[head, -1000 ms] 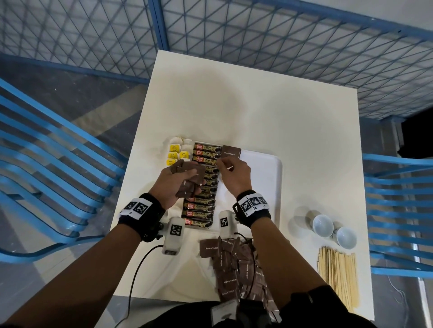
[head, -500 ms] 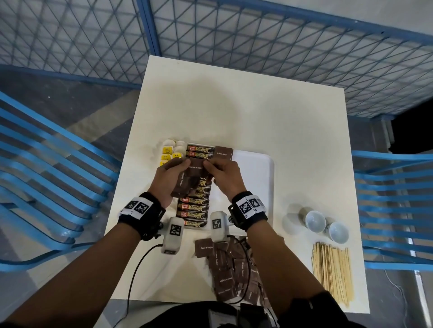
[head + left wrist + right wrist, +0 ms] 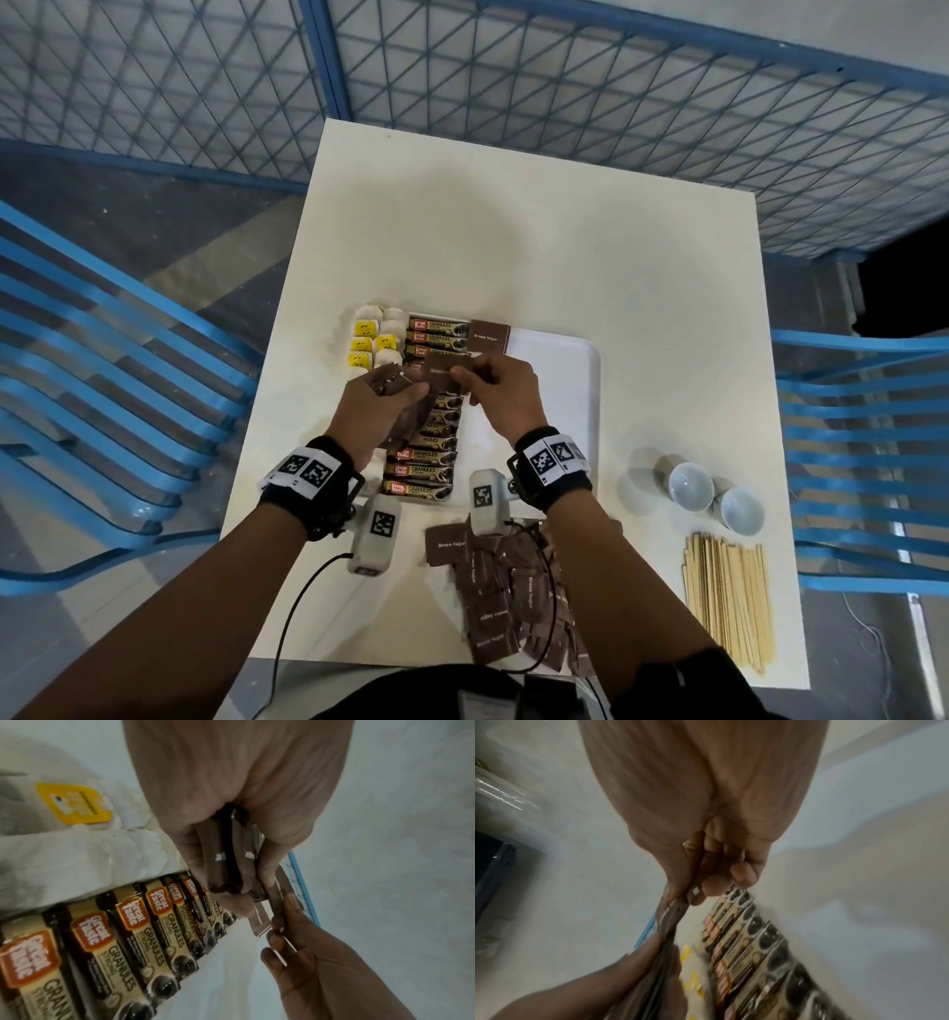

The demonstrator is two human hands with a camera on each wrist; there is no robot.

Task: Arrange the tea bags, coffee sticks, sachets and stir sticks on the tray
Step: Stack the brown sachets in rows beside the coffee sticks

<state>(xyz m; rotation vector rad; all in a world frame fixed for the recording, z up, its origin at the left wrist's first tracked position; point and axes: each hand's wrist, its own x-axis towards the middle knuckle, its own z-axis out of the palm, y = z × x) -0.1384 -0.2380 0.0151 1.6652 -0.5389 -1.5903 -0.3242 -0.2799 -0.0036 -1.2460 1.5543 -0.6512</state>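
Right hand (image 3: 500, 393) pinches 1 flat brown sugar sachet (image 3: 448, 372) above coffee sticks (image 3: 422, 470); left hand (image 3: 377, 411) grip holds brown sachet stack (image 3: 231, 860) beside it.

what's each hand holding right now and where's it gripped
Left hand grips a bunch of brown paper sugar sachets around their middle; right hand pinches one brown sachet by its right end.

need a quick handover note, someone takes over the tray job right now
Left hand grips a stack of brown sugar sachets. Right hand pinches one sachet off that stack, above the coffee sticks.
Done: tea bags and coffee sticks in rows on the tray; one sachet laid at the far end.
Left: the held sachets, the sachet pile on the table's near edge, and the stir sticks off-tray beside two cups.
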